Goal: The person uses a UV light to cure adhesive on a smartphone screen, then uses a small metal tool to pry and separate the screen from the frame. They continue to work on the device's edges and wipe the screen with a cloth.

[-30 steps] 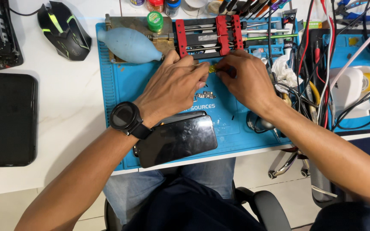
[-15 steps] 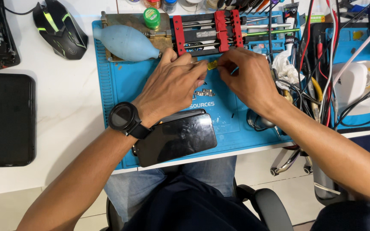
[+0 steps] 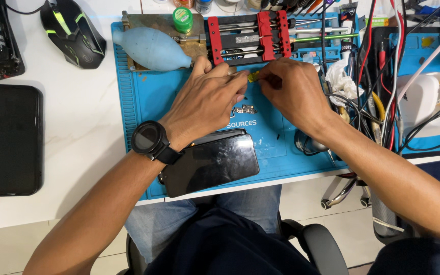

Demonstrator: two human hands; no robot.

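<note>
My left hand (image 3: 207,99) and my right hand (image 3: 291,91) meet fingertip to fingertip over a blue work mat (image 3: 143,102). Between the fingertips of both hands is a small yellow-green piece (image 3: 253,77); its exact shape is hidden by the fingers. Just behind the hands stands a red and black clamp holder (image 3: 248,35). A small metal part (image 3: 245,109) lies on the mat below the hands. A black phone (image 3: 215,162) lies face up by my left wrist, which wears a black watch (image 3: 148,138).
A pale blue rubber air blower (image 3: 151,48) and a green-capped jar (image 3: 183,19) lie at the mat's far left. A black mouse (image 3: 72,30) and a dark phone (image 3: 8,138) rest on the white desk. Tangled cables (image 3: 378,81) and a white device (image 3: 423,99) crowd the right.
Both hands have stayed together at the same spot on the mat with only small finger movement. The view has shifted slightly.
</note>
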